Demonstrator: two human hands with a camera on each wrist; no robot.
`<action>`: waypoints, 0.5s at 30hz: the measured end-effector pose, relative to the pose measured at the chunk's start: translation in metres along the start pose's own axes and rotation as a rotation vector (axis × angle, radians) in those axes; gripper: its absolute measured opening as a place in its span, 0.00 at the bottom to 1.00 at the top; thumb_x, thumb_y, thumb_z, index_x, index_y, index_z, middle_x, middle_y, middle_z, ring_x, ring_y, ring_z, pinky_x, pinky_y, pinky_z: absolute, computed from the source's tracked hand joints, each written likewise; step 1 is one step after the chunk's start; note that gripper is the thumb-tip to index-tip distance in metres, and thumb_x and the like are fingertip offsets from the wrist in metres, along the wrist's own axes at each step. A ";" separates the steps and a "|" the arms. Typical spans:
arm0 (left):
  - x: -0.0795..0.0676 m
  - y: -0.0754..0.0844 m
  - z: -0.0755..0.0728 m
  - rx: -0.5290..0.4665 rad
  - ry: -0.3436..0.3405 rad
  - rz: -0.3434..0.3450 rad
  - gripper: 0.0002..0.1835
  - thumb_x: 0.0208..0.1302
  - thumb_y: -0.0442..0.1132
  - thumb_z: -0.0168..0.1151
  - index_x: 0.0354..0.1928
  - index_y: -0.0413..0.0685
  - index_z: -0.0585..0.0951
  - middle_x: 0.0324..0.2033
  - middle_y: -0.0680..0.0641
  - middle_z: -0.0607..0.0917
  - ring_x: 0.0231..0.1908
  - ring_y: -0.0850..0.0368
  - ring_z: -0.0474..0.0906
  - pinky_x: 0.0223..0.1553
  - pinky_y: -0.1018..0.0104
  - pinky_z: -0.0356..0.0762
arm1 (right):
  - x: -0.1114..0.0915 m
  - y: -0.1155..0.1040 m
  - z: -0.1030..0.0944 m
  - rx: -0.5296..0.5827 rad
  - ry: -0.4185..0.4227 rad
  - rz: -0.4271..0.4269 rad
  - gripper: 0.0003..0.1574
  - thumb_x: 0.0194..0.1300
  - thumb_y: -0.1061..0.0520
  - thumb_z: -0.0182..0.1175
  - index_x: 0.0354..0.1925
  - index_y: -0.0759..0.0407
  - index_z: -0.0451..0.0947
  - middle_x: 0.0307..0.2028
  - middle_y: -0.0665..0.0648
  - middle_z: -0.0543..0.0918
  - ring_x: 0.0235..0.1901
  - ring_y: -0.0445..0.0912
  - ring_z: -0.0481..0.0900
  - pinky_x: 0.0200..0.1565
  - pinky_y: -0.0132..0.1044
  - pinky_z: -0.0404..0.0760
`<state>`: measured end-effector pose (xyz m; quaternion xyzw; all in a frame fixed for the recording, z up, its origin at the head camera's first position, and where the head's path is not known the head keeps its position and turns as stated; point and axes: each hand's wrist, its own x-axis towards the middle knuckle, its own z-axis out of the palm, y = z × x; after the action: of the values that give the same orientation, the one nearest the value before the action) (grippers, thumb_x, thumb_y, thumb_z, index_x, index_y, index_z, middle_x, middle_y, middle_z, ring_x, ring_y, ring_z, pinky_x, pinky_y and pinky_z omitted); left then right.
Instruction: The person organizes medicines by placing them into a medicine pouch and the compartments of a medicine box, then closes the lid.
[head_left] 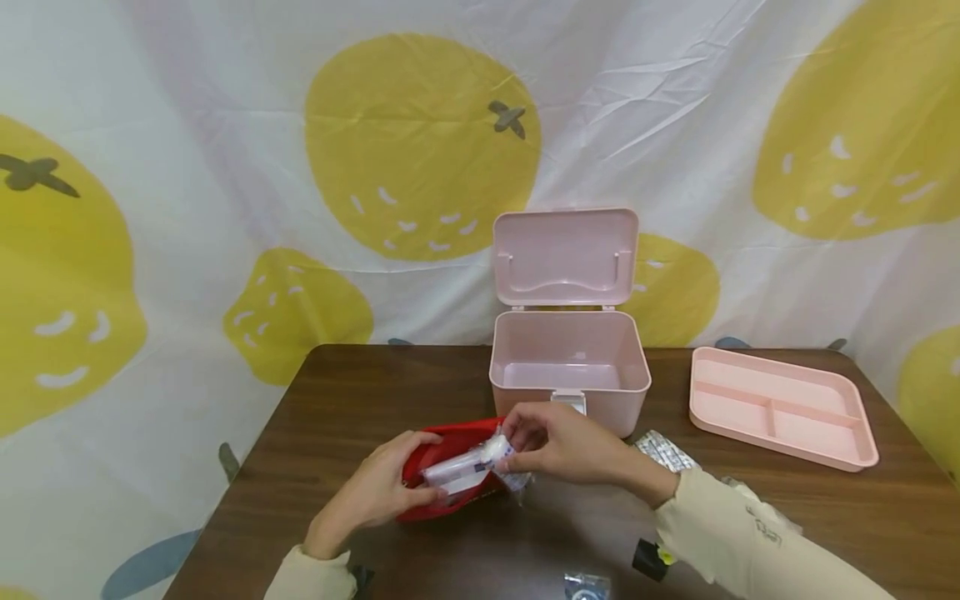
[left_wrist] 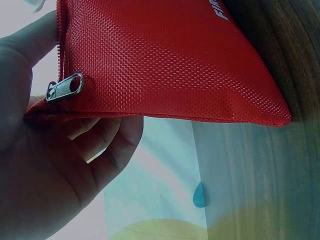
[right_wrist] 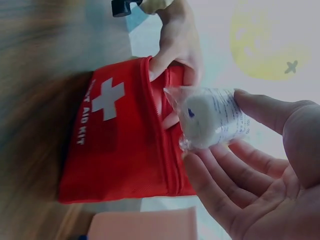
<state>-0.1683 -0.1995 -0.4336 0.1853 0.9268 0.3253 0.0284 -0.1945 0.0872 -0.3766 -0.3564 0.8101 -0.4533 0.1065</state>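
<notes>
Pouch (right_wrist: 125,160): red, white cross and "FIRST AID KIT" on its face, zip open; lower centre of the head frame, over the table (head_left: 390,383).
Left hand (head_left: 371,487): thumb and fingers clamped on the pouch's edge, at its left end.
Right hand (head_left: 570,442): thumb and fingertips pinched on a roll (right_wrist: 210,120), white, in clear wrap, at the pouch's mouth.
Pouch opening: white wrapped pack (head_left: 453,471) visible inside.
Box (head_left: 626,412): pink, lid (head_left: 566,258) raised, right of centre.
Tray (head_left: 765,379): pink, three compartments, right side of frame.
Foil strip (head_left: 666,450): silver, near the box's lower right corner.
Packet (head_left: 587,586): bottom edge, contents unclear.
</notes>
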 end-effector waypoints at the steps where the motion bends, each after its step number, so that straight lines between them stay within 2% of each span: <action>1: 0.000 0.000 0.000 0.000 0.000 0.000 0.35 0.50 0.52 0.78 0.59 0.50 0.76 0.51 0.51 0.81 0.50 0.53 0.77 0.50 0.51 0.78 | 0.004 -0.002 0.002 -0.022 0.008 -0.017 0.17 0.56 0.52 0.75 0.38 0.55 0.78 0.31 0.47 0.85 0.33 0.36 0.82 0.40 0.31 0.82; 6: 0.000 0.000 -0.001 -0.004 -0.003 0.006 0.35 0.51 0.51 0.78 0.60 0.51 0.75 0.51 0.52 0.81 0.49 0.53 0.77 0.51 0.51 0.78 | 0.022 -0.011 0.010 -0.163 0.044 -0.116 0.18 0.57 0.51 0.74 0.42 0.53 0.78 0.34 0.46 0.86 0.34 0.35 0.81 0.39 0.31 0.82; 11: 0.000 -0.001 -0.002 -0.011 -0.020 0.017 0.35 0.52 0.51 0.77 0.61 0.49 0.74 0.50 0.51 0.80 0.47 0.56 0.77 0.49 0.54 0.78 | 0.033 -0.014 0.020 -0.257 0.055 -0.146 0.20 0.57 0.51 0.74 0.44 0.54 0.78 0.35 0.47 0.86 0.33 0.36 0.81 0.38 0.30 0.82; 15: -0.001 -0.002 -0.002 -0.010 -0.025 0.025 0.36 0.53 0.50 0.76 0.61 0.47 0.74 0.49 0.51 0.80 0.47 0.56 0.77 0.49 0.54 0.79 | 0.038 -0.011 0.031 -0.382 0.058 -0.204 0.21 0.58 0.50 0.73 0.46 0.55 0.78 0.36 0.49 0.86 0.33 0.37 0.80 0.37 0.29 0.81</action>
<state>-0.1687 -0.2022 -0.4331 0.2005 0.9225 0.3278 0.0368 -0.2017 0.0374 -0.3796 -0.4370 0.8436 -0.3103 -0.0329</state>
